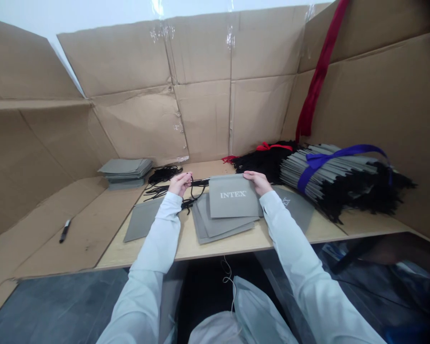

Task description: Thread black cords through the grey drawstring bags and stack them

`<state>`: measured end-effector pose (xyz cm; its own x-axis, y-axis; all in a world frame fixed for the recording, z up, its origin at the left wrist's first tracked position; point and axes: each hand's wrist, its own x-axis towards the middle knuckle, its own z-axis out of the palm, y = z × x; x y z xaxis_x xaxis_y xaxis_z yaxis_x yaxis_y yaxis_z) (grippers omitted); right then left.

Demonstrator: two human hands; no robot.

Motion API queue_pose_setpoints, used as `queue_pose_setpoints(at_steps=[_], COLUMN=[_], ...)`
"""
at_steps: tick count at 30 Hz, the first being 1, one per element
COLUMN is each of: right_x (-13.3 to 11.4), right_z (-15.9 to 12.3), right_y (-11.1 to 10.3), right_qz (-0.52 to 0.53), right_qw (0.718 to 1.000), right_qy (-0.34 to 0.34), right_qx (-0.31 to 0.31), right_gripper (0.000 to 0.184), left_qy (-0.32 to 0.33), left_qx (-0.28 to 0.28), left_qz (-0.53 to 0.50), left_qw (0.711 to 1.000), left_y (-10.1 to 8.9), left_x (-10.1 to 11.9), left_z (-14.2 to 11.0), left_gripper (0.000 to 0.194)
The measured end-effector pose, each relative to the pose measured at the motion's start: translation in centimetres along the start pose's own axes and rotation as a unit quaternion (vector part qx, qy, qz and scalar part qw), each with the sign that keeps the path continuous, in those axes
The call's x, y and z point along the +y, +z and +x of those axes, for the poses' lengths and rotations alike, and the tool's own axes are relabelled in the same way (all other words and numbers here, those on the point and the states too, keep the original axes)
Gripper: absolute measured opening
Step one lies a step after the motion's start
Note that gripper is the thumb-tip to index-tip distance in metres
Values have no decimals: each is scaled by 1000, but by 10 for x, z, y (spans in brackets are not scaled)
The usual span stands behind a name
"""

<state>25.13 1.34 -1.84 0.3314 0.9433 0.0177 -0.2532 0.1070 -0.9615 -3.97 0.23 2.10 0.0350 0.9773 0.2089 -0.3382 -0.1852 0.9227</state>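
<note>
A flat grey paper bag (232, 196) printed with white INTEX lettering lies on top of a few other grey bags (215, 228) on the light wooden table (215, 251). My right hand (258, 182) grips the bag's upper right corner. My left hand (180, 184) is pinched on a thin black cord (197, 191) that loops down just left of the bag. Another grey bag (142, 220) lies under my left forearm, and one more (294, 206) sits under my right forearm. Both white sleeves hide parts of these bags.
A stack of grey bags (125, 173) stands at the back left, beside a tangle of black cord (165, 174). At the right lies a bundle of bags (329, 177) tied with blue ribbon. Cardboard walls surround the table, with a marker pen (65, 231) on the left cardboard.
</note>
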Motion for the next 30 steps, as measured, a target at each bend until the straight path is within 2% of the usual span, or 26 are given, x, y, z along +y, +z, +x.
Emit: queue_pose_setpoints(at_steps=[4, 8, 13, 20, 25, 30], right_x=[3, 3, 1, 0, 1, 2], right_z=[2, 1, -2, -3, -2, -1], right_y=[1, 3, 7, 8, 7, 6], right_qz=[-10, -8, -2, -8, -16, -26], right_qw=[1000, 1000, 997, 996, 994, 993], right_qy=[-6, -6, -24, -46, -64, -74], right_qx=[-7, -24, -68, -76, -82, -86], right_gripper=[31, 31, 30, 32, 34, 34], left_qy=[-107, -162, -160, -140, -99, -91], left_qx=[-27, 4, -6, -4, 14, 44], left_qz=[29, 43, 64, 56, 69, 34], left_qw=[993, 986, 985, 989, 993, 994], left_y=[2, 5, 2, 4, 6, 9], left_x=[-19, -39, -47, -46, -45, -41], left_z=[3, 5, 8, 8, 7, 5], left_gripper=[19, 14, 18, 19, 20, 22])
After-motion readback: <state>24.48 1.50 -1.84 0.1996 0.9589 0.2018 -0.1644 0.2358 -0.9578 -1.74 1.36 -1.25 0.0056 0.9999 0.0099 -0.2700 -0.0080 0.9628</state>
